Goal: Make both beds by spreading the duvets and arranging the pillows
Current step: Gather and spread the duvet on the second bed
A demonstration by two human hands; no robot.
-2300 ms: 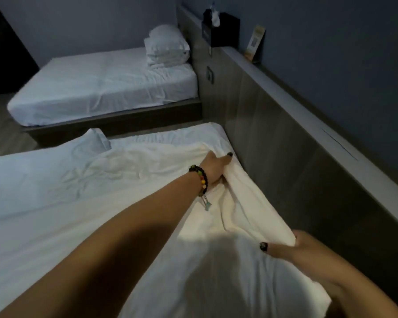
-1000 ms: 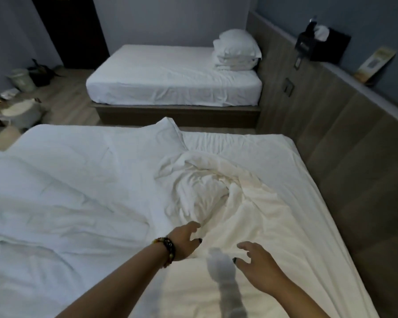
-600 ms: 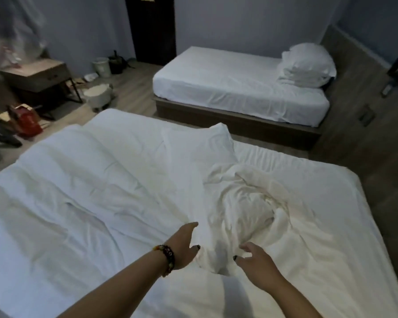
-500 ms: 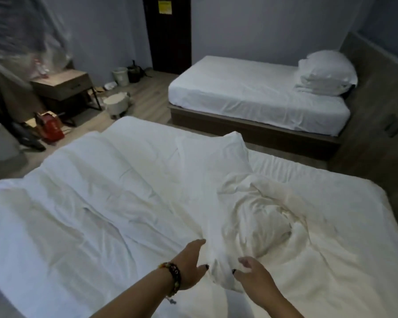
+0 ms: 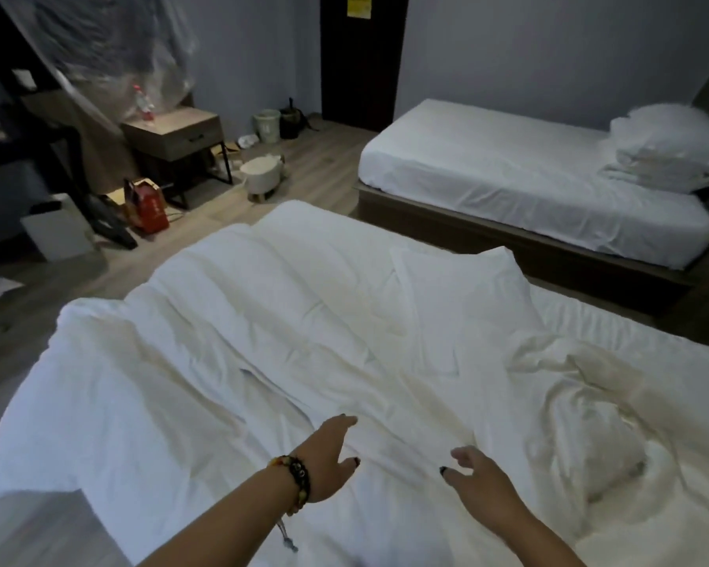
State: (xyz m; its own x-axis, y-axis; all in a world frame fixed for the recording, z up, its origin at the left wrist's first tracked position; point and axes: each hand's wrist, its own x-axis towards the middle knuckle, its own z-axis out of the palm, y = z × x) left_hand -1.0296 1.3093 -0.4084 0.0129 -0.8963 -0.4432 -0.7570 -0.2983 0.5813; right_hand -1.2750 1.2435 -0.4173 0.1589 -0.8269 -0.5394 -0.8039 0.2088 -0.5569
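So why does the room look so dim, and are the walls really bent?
Head view: the light is low and bluish, with a warmer patch on the duvet near the hands; the wide lens bows lines near the edges; the far pillows and plastic sheet look soft and smeared.

The near bed (image 5: 672,345) runs off the bottom and right edges, its mattress mostly hidden under the rumpled duvet (image 5: 230,362). Both forearms are cut by the bottom edge. The far bed (image 5: 508,178) loses its head end at the right edge, where the stacked pillows (image 5: 672,149) are blurred. The yellow notice (image 5: 359,5) on the door is too small to read. The plastic sheet (image 5: 111,47) at far left is smeared.
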